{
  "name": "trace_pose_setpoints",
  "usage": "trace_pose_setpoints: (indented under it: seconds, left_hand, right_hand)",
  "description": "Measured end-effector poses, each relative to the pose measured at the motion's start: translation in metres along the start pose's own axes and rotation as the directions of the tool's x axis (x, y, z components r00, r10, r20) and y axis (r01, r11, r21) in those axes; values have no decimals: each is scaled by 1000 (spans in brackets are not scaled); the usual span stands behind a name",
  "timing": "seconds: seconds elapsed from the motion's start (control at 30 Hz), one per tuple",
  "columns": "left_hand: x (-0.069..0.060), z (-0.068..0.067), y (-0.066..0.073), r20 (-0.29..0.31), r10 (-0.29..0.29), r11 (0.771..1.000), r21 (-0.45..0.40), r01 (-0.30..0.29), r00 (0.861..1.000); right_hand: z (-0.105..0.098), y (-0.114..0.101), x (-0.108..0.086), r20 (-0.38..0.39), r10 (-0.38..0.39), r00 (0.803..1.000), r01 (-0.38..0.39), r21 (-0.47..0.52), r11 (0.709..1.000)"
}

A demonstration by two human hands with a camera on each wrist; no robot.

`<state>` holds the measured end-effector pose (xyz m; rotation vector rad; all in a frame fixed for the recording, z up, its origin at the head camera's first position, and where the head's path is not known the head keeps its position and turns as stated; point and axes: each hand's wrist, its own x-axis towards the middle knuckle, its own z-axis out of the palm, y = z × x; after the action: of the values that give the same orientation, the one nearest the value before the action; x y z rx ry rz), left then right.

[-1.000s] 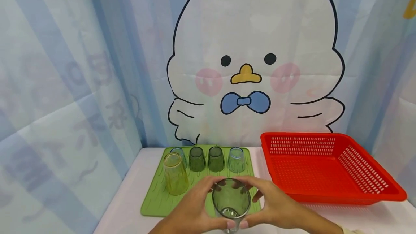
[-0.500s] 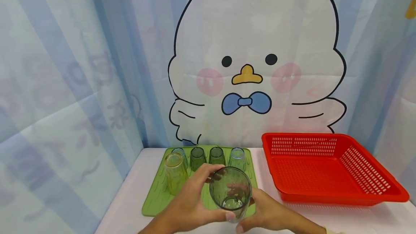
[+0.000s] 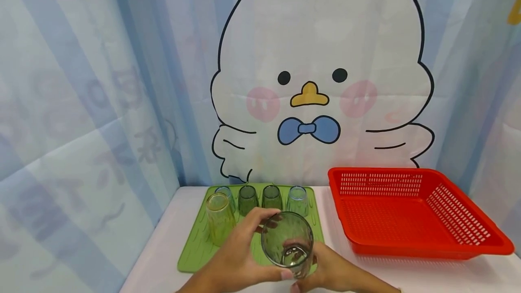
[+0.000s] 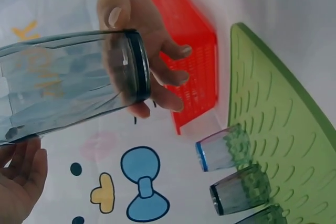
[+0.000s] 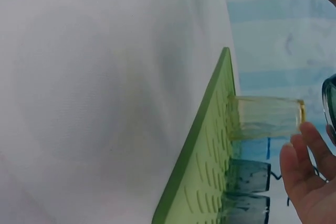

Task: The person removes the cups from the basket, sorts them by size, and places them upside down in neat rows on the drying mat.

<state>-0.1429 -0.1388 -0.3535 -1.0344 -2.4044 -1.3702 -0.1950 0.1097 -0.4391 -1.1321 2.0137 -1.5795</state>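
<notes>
In the head view, a tall grey-green tinted drinking glass is held tilted above the front of a green drying mat, its mouth facing the head camera. My left hand grips it near the rim, thumb in front and fingers behind. My right hand is low at the base. The left wrist view shows the right hand's fingers loosely extended past the glass's thick base. In the right wrist view those right-hand fingers are spread and only slightly bent.
At the mat's back stand two small dark glasses, a pale blue glass and another bluish glass, partly hidden by a tall yellow glass. A red perforated basket sits right. A patterned curtain hangs behind.
Both hands held the glass near its rim a second ago. My right hand has since slid down to the base, while the glass rose slightly and tilted.
</notes>
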Motion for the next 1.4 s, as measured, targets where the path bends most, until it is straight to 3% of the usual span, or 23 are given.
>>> trace_pose_setpoints:
  seconds: [0.23, 0.37, 0.57, 0.83, 1.07, 1.4]
  left_hand:
    - [-5, -4, -4, 35, -88, 996, -19, 89, 996]
    - [-8, -6, -8, 62, -92, 995, -23, 93, 994]
    - [-13, -8, -14, 79, -70, 997, -16, 71, 994]
    - [-16, -10, -22, 79, -97, 995, -7, 98, 992]
    - [-21, -10, -30, 71, -125, 992, 2, 125, 990]
    - [-24, -8, -37, 76, -200, 980, -6, 201, 977]
  right_hand:
    - [-6, -3, -4, -38, 99, 994, -100, -33, 994]
    - [-8, -3, -7, -72, 110, 991, -116, -85, 990]
    - [-12, -1, -12, -94, 99, 991, -99, 9, 995]
    - [-19, -3, -17, -139, 74, 988, -61, 97, 993]
    - [-26, -7, -20, -135, 80, 988, -52, 202, 978]
    - [-32, -11, -22, -168, 49, 984, -17, 189, 982]
